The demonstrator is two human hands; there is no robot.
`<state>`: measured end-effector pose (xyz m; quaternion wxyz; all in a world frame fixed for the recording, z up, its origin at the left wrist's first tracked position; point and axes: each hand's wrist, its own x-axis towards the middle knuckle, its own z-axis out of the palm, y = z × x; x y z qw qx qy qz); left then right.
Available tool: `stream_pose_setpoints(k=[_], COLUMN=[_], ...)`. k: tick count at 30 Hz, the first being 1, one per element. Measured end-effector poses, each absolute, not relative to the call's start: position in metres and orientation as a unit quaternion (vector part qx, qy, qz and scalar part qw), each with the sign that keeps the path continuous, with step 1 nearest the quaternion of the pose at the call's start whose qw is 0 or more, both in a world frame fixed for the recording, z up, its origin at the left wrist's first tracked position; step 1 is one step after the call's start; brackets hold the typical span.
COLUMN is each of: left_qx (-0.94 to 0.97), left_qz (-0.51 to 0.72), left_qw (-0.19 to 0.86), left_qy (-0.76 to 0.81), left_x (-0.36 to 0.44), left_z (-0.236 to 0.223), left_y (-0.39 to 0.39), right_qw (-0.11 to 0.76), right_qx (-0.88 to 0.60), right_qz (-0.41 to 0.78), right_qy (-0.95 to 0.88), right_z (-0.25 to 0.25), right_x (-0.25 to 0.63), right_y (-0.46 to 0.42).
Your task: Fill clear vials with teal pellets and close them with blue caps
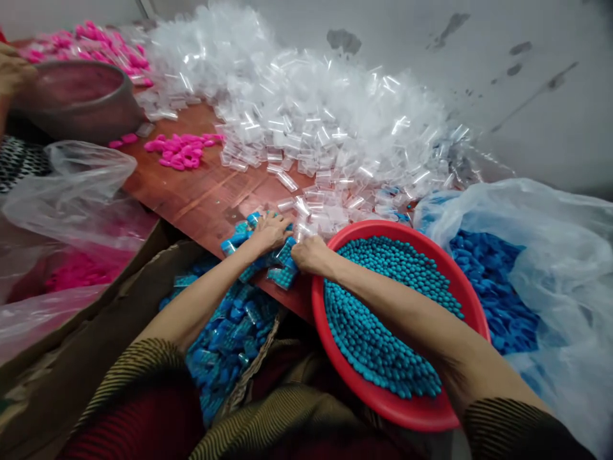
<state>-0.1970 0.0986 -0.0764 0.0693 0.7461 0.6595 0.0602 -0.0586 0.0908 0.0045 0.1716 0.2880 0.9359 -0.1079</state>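
Note:
My left hand (pixel 272 232) lies over a small group of clear containers with blue caps and blue beads inside (pixel 282 276), at the table's near edge. Its fingers are stretched out on top of them. Just to the right, my right hand (pixel 310 254) is closed like a fist beside the same group; whatever its fingers hold is hidden. Under my right forearm stands a red basin (pixel 397 418) holding many small blue-green beads (pixel 383 345). Below my left forearm, more filled blue containers (pixel 225 358) lie in an open box.
Clear empty containers (pixel 335 134) form a large heap along the wall. Pink caps (pixel 179 150) lie on the reddish table (pixel 191 198). A plastic bag of blue caps (pixel 493 287) is at right. At left, another person's hand (pixel 14 70) is by a dark bowl (pixel 96 115).

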Motion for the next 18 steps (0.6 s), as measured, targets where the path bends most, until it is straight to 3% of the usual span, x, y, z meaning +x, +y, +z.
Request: stream_pose_setpoints(k=[4, 10, 13, 18], left_qx=[0.747, 0.749, 0.743, 0.660], left_qz=[0.037, 0.039, 0.039, 0.006], left_qw=[0.073, 0.062, 0.065, 0.055], left_qy=[0.660, 0.659, 0.665, 0.749], left_x=[-0.209, -0.239, -0.259, -0.279], left_z=[-0.075, -0.073, -0.073, -0.063], left_y=[0.069, 0.011, -0.022, -0.062], right_qw=[0.221, 0.173, 0.132, 0.146], right_qx=[0.285, 0.297, 0.232, 0.082], right_qz=[-0.112, -0.108, -0.175, -0.301], right_qy=[0.926, 0.933, 0.948, 0.939], right_z=[-0.017, -0.034, -0.039, -0.036], right_x=[-0.068, -0.098, -0.113, -0.125], right_y=[0.082, 0.050, 0.037, 0.041])
